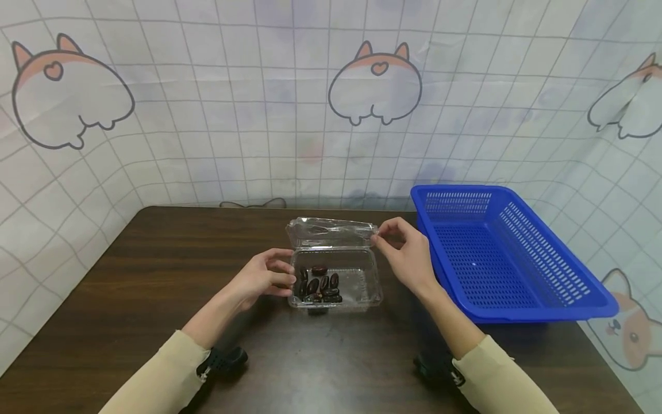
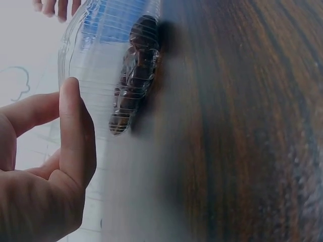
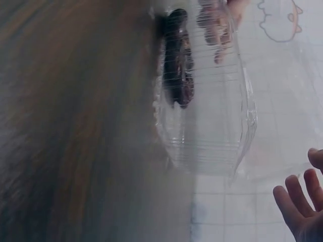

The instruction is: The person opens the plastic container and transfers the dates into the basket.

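Note:
A clear plastic clamshell box [image 1: 362, 287] sits on the table, its lid [image 1: 331, 233] raised along the far side. Several dark, glossy dates [image 1: 324, 282] lie in the left part of the box; through the ribbed wall they show as a dark row [image 2: 136, 70] in the left wrist view. My left hand [image 1: 264, 276] holds the box at its left side, fingertips at the wall and rim. With thumb and fingertips, my right hand [image 1: 408, 253] pinches the right corner of the lid. The right wrist view shows that hand [image 3: 305, 206] beside the faint, see-through lid.
To the right stands a blue plastic basket [image 1: 522, 315] with slotted walls, close beside my right forearm. The dark wooden table [image 1: 196, 247] ends at a patterned white cloth [image 1: 289, 155] behind and at the sides. Each wrist wears a black strap with a camera.

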Available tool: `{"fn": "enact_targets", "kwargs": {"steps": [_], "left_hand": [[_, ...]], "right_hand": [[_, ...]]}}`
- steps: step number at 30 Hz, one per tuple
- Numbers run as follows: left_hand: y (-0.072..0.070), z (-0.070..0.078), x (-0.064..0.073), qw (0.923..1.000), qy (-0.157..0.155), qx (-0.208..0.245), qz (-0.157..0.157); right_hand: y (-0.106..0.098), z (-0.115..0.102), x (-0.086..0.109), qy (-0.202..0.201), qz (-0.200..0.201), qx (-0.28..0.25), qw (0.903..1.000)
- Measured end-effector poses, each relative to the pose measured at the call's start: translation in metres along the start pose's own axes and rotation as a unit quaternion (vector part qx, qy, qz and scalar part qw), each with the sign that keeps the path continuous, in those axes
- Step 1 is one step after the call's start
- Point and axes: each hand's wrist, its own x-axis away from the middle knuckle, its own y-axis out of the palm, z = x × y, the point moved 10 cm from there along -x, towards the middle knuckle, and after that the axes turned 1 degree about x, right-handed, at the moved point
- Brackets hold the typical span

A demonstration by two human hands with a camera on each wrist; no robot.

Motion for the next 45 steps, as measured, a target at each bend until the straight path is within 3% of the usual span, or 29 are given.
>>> {"fn": "enact_targets", "kwargs": {"steps": [9,21,30,37,45], "left_hand": [[-0.001,-0.001,0.002,1.0,-0.001,0.002,-0.003],[0.0,-0.005,0.002,1.0,-0.001,0.004,0.002],[0.0,-0.006,0.002,1.0,0.003,0.006,-0.004],[0.0,-0.004,0.003,1.0,0.008,0.004,-0.002],[0.0,-0.004,0.003,0.9999,0.009,0.005,-0.002]], "right_hand": [[0.004,0.014,-0.012,0.029,0.03,-0.041,0.9983],[0.015,0.036,-0.015,0.066,0.03,-0.059,0.9956],[0.024,0.046,-0.013,0.097,0.014,-0.055,0.9937],[0.031,0.061,-0.013,0.112,-0.004,-0.092,0.9894],[0.034,0.067,-0.012,0.136,-0.012,-0.084,0.9871]]}}
